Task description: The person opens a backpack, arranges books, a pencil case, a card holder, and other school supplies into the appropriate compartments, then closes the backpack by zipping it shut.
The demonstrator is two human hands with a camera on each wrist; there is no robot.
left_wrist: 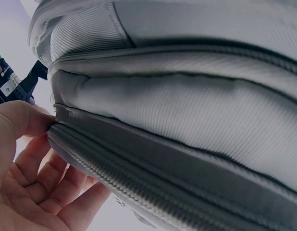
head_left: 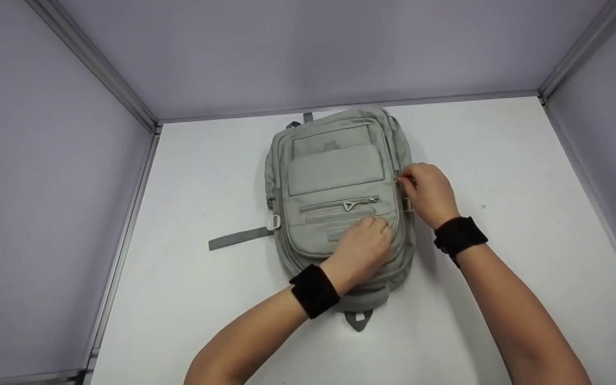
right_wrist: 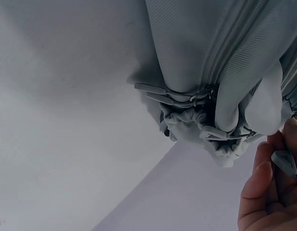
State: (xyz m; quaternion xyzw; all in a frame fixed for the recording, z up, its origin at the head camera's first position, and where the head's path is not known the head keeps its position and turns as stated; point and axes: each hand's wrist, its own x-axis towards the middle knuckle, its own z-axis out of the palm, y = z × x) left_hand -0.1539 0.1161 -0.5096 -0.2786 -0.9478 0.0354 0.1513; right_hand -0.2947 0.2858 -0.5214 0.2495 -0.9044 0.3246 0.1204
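A grey-green backpack (head_left: 335,171) lies front side up, its carry handle (head_left: 364,299) toward me. My left hand (head_left: 364,246) is over its lower right front. In the left wrist view, thumb and forefinger pinch the fabric edge beside a closed zipper (left_wrist: 105,178), the other fingers curled beneath. At the bag's right side, my right hand (head_left: 430,192) pinches a zipper slider. Its grey pull tab (right_wrist: 284,163) lies against the fingers in the right wrist view. More pull tabs (right_wrist: 151,88) hang from zippers nearby.
The backpack rests on a white table (head_left: 190,299) enclosed by pale panels (head_left: 340,53) at the back and sides. A grey strap (head_left: 239,238) stretches left from a side buckle (head_left: 273,222). The front pocket zipper (head_left: 337,204) carries a triangular pull.
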